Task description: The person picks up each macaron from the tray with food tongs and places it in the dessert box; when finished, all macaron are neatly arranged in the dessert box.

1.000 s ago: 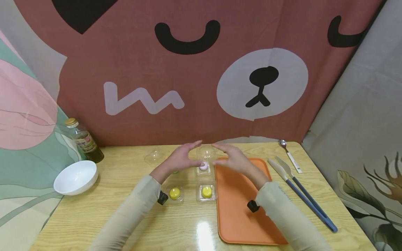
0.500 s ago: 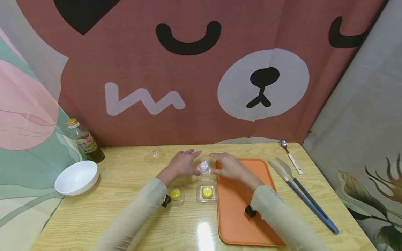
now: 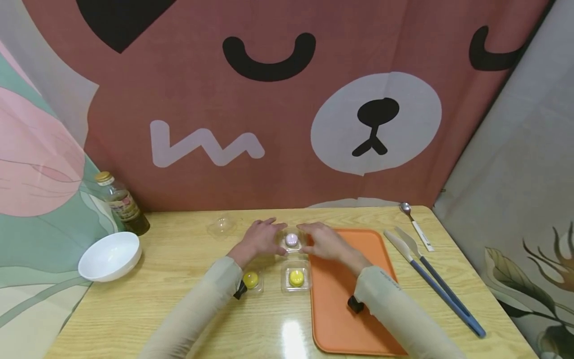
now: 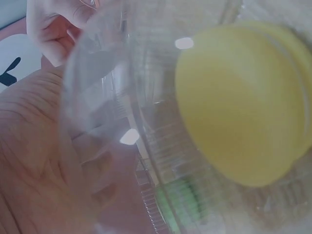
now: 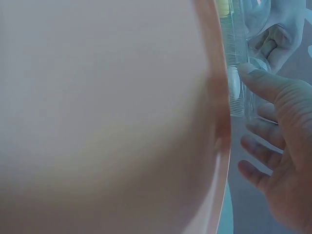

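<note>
A pale pink macaron (image 3: 292,240) sits in a clear plastic box near the middle of the table. My left hand (image 3: 259,239) and right hand (image 3: 326,243) grip opposite sides of its domed clear lid (image 3: 284,234), thumbs nearer me, fingers at the far side. In the right wrist view, my right thumb (image 5: 263,83) is at the lid's edge. Closer to me are a yellow macaron (image 3: 296,277) in a clear box and another yellow macaron (image 3: 250,279) beside my left wrist. A green macaron (image 4: 179,204) shows behind clear plastic in the left wrist view; my left hand hides it from the head view.
An orange tray (image 3: 329,319) lies under my right forearm. To its right are blue-handled tongs (image 3: 441,285) and a white-handled spoon (image 3: 420,233). A loose clear lid (image 3: 221,226) lies at the back. A white bowl (image 3: 109,257) and a bottle (image 3: 124,205) stand left.
Both hands have come down and slightly nearer me with the clear lid, from behind and above the box to over the pink macaron. The other things have stayed put.
</note>
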